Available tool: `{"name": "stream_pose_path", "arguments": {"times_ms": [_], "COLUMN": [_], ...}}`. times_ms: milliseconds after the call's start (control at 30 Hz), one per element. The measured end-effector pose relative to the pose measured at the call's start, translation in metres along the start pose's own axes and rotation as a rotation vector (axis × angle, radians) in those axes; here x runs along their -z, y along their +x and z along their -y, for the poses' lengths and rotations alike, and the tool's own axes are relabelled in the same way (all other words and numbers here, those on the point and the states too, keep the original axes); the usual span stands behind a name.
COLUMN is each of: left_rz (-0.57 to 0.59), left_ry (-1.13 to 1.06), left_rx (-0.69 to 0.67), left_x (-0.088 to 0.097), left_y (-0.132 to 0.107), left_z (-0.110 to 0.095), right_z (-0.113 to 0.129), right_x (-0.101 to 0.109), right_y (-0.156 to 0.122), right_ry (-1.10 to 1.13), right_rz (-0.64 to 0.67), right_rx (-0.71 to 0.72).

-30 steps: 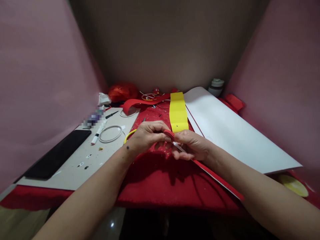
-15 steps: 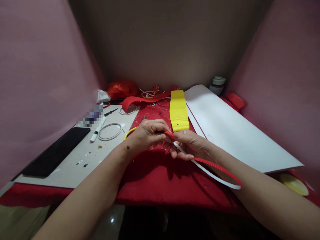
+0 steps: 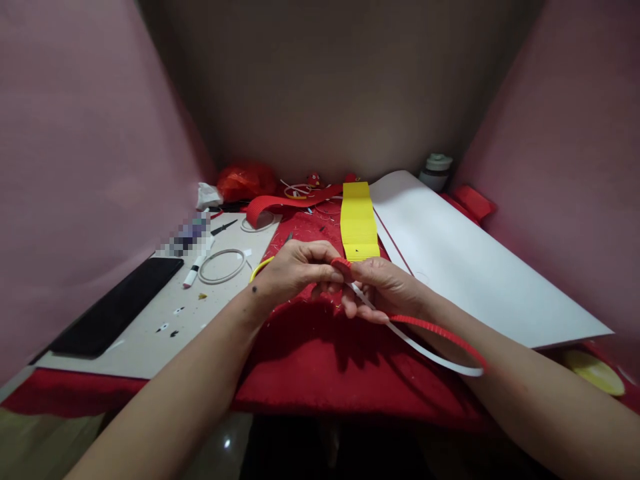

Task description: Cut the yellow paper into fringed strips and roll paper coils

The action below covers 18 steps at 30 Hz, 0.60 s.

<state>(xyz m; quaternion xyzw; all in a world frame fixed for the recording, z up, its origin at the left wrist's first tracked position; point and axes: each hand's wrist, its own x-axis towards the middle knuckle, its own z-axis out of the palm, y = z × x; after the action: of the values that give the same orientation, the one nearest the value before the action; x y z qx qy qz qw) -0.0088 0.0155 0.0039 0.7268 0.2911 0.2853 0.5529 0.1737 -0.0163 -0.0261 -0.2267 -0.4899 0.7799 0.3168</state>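
Between my two hands is a narrow corrugated paper strip [image 3: 440, 328], red on one face and white on the other. My left hand [image 3: 313, 268] pinches its rolled red end [image 3: 342, 267] between thumb and fingers. On the other side, my right hand [image 3: 383, 283] has thumb and fingers closed on the same strip close to the roll. The rest of the strip loops out to the right over my right forearm. Under the hands lies a red cloth [image 3: 320, 373]. Yellow handles [image 3: 260, 268], probably of scissors, show partly behind my left wrist.
A grey board [image 3: 135, 333] at left bears a black flat device [image 3: 120, 305], a marker [image 3: 197, 265], a coiled ring [image 3: 221, 266] and small paper bits. A yellow corrugated strip [image 3: 359, 220] and a white sheet [image 3: 475, 267] lie beyond and right. A bottle [image 3: 435, 172] stands at the back.
The red end between my fingers has turned and now shows its round coiled side more. Both hands keep nearly the same place, and the view has shifted slightly.
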Motion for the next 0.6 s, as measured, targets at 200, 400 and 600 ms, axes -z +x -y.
{"name": "stream_pose_path", "arguments": {"times_ms": [200,400,600], "left_rz": [-0.032,-0.042,-0.043], "left_ry": [0.062,0.135,0.092], "left_rx": [-0.043,-0.068,-0.087], "left_x": [0.0007,0.0024,-0.0003], "left_y": [-0.0013,-0.0019,-0.0017], "left_z": [-0.0022,-0.0075,-0.0079], "right_z": [-0.0016,-0.0022,-0.0013], "right_x": [0.0007,0.0051,0.005], "right_y": [0.0002,0.0014,0.0021], "right_ry": [0.018,0.018,0.033], "right_rz": [0.008,0.028,0.013], "right_rx": [-0.007,-0.032,-0.018]}}
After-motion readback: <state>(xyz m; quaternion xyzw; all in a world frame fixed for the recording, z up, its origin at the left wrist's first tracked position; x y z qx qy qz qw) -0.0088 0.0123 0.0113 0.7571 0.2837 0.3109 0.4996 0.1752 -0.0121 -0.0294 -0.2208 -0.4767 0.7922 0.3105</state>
